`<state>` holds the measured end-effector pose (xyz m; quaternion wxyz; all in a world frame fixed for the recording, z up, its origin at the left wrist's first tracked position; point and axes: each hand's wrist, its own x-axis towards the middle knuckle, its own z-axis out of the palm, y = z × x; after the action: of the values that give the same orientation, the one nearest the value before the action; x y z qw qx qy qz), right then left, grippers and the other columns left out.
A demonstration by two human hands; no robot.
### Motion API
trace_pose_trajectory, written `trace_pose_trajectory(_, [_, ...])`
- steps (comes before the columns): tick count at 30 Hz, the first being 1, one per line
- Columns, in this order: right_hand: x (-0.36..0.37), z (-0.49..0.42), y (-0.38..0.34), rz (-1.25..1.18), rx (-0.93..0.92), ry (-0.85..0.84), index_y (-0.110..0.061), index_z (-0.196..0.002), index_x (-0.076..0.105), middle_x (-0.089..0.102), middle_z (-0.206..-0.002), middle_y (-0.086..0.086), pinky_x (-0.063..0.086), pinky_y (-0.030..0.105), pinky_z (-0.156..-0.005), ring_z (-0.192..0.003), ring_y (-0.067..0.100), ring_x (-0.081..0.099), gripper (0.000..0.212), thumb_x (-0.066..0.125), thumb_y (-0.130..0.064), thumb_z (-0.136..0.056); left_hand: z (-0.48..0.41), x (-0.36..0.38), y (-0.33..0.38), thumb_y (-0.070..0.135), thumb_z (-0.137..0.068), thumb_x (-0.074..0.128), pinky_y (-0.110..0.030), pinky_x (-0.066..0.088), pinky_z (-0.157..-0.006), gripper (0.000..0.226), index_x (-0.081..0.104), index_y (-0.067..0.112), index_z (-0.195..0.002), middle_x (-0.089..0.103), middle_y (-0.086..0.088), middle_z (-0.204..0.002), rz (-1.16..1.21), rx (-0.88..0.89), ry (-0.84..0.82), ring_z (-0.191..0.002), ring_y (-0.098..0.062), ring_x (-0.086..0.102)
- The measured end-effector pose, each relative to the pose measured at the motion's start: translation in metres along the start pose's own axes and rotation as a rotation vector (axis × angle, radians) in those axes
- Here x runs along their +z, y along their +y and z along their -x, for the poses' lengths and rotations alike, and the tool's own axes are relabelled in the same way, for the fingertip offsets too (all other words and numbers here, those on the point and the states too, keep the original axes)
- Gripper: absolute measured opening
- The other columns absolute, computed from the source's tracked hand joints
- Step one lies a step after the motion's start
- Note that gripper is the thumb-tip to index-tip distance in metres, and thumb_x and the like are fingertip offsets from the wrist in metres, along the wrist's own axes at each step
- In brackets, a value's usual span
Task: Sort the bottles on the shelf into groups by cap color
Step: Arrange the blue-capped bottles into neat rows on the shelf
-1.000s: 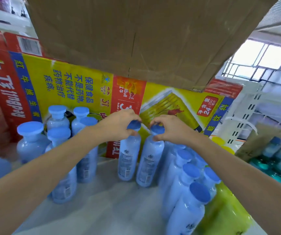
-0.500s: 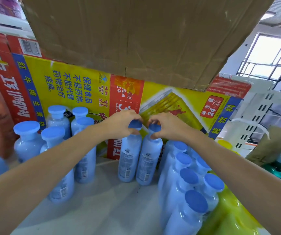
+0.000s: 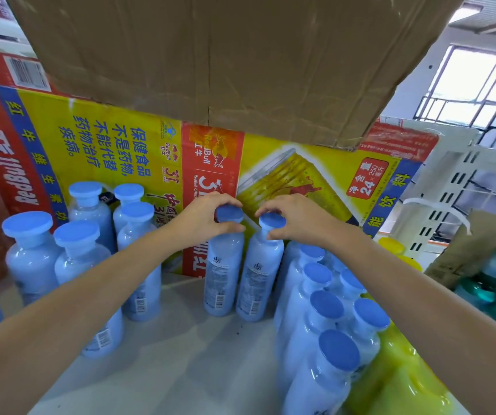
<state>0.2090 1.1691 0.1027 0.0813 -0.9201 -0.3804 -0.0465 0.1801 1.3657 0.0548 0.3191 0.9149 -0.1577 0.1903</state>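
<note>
Bottles of pale blue liquid stood on the white shelf (image 3: pixel 181 363) in two groups with a gap between them. In this gap, near the back, two bottles stood side by side, almost touching each other. The left hand (image 3: pixel 208 218) was curled round the dark blue cap of the left middle bottle (image 3: pixel 222 280), with the thumb in front and the fingers behind. The right hand (image 3: pixel 297 218) pinched the right middle bottle (image 3: pixel 257 286) at its dark blue cap in the same way. Both bottles were upright with their bases down at the shelf; I cannot tell whether they were lifted a little. The two hands were near each other but not touching.

On the left side was the group with lighter blue caps (image 3: pixel 76 233), which were wide and flat. On the right side was the group with dark blue caps (image 3: pixel 326 305), packed tight together, and just beside it some yellow bottles (image 3: pixel 399 372). Behind everything stood a yellow and red Red Bull carton (image 3: pixel 106 139). A brown cardboard sheet (image 3: pixel 210 55) hung over the top. Far to the right, teal bottles (image 3: pixel 486 292) stood in a cardboard box (image 3: pixel 462 256).
</note>
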Motion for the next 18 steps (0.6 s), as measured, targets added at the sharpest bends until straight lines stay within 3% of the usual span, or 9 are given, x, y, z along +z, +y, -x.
trace_pose_trajectory(4, [0.001,-0.003,-0.002,0.033,0.020,0.017,-0.020,-0.122,0.059,0.060,-0.124,0.002,0.038,0.023,-0.085,-0.113,0.017,0.054,0.046,0.072,-0.023,-0.078,0.003,0.004,0.000,0.030,-0.073,0.075,-0.032,0.046,-0.087,0.037,0.065,0.016,-0.105,0.060,-0.005,-0.104,0.087,-0.063,0.102,-0.095,-0.017,0.057])
trace_pose_trajectory(10, [-0.001,-0.002,-0.006,0.115,0.103,0.048,-0.018,-0.119,0.061,0.063,-0.119,0.003,0.044,0.028,-0.083,-0.108,0.020,0.057,0.044,0.071,-0.028,-0.078,0.003,0.002,-0.008,0.016,-0.077,0.072,-0.040,0.046,-0.095,0.034,0.063,0.015,-0.110,0.063,-0.002,-0.110,0.243,-0.060,0.008,-0.104,-0.018,0.059])
trace_pose_trajectory(15, [0.000,-0.003,-0.007,0.170,0.189,0.093,-0.016,-0.112,0.065,0.066,-0.110,0.004,0.040,0.026,-0.071,-0.099,0.021,0.059,0.041,0.068,-0.038,-0.078,0.005,0.004,-0.016,0.010,-0.083,0.065,-0.033,0.042,-0.100,0.031,0.058,0.025,-0.109,0.060,0.002,-0.117,0.491,-0.106,-0.051,-0.113,-0.014,0.054])
trace_pose_trajectory(18, [0.001,-0.005,-0.011,0.197,0.223,0.104,-0.012,-0.108,0.067,0.068,-0.104,0.006,0.041,0.028,-0.069,-0.093,0.022,0.060,0.043,0.067,-0.043,-0.078,0.005,0.007,-0.017,0.008,-0.086,0.060,-0.022,0.043,-0.094,0.033,0.055,0.026,-0.113,0.057,0.001,-0.123,0.622,-0.141,-0.099,-0.116,-0.012,0.052])
